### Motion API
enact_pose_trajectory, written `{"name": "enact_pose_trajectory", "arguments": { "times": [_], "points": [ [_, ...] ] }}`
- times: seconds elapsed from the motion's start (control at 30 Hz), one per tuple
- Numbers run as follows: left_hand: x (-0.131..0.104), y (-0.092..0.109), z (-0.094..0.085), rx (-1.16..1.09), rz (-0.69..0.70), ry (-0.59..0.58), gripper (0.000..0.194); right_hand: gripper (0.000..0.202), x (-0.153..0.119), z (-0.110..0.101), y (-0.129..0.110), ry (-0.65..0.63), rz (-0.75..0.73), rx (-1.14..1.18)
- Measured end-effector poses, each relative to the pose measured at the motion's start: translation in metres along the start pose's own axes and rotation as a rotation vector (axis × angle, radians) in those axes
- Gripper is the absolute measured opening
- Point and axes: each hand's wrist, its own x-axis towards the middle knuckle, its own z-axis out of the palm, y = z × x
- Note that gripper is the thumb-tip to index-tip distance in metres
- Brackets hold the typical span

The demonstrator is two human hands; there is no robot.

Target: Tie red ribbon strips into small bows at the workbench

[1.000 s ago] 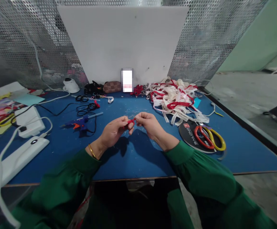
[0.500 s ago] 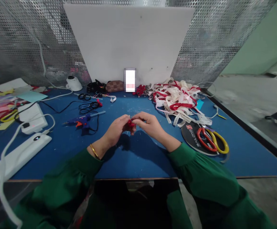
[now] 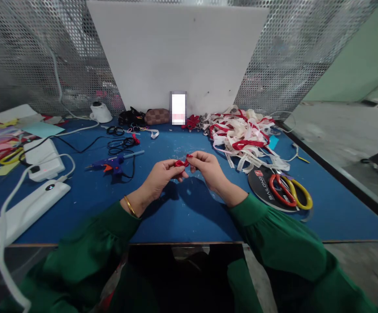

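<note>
A blue, scuffed desk (image 3: pixel 91 200) fills the foreground, with a white board (image 3: pixel 179 52) standing at its far edge before a perforated metal wall (image 3: pixel 306 48); bare grey floor (image 3: pixel 345 130) shows to the right. A heap of ribbons (image 3: pixel 241 134) lies far right, scissors (image 3: pixel 293 191) near right, a glue gun (image 3: pixel 114 165) on the left. Half a second ago the red ribbon (image 3: pixel 180 163) was bunched and mostly covered; now it shows between the hands, above the desk's middle. Shiny and looped, it is pinched by the left hand's (image 3: pixel 159 176) fingers, while the right hand's (image 3: pixel 208 169) fingers grip its other end.
</note>
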Motion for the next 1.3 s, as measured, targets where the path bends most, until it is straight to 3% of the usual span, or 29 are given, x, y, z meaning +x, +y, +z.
{"name": "enact_pose_trajectory", "arguments": {
  "times": [0.2, 0.33, 0.47, 0.7, 0.87, 1.03, 1.3],
  "points": [
    [0.002, 0.0, 0.002, -0.089, 0.001, 0.117, 0.021, 0.025, -0.001, 0.002, 0.003, 0.043, -0.002, 0.039],
    [0.001, 0.001, 0.002, -0.152, -0.061, 0.115, 0.018, 0.024, 0.0, 0.0, 0.006, -0.002, 0.067, 0.107],
    [0.002, 0.001, 0.001, -0.208, -0.092, 0.132, 0.016, 0.022, 0.0, 0.001, 0.007, 0.019, 0.026, 0.132],
    [0.007, -0.002, 0.001, -0.516, -0.214, 0.138, 0.015, 0.026, 0.0, 0.005, 0.012, 0.016, 0.069, 0.172],
    [0.006, 0.001, -0.001, -0.644, -0.222, 0.134, 0.017, 0.026, -0.002, 0.007, 0.011, -0.035, 0.1, 0.241],
    [0.004, 0.001, -0.008, -0.529, -0.205, 0.052, 0.009, 0.025, -0.001, 0.001, 0.005, -0.048, 0.0, 0.044],
    [0.0, 0.002, -0.005, -0.212, -0.158, 0.136, 0.021, 0.021, 0.0, -0.001, 0.004, -0.046, -0.053, -0.102]
  ]
}}
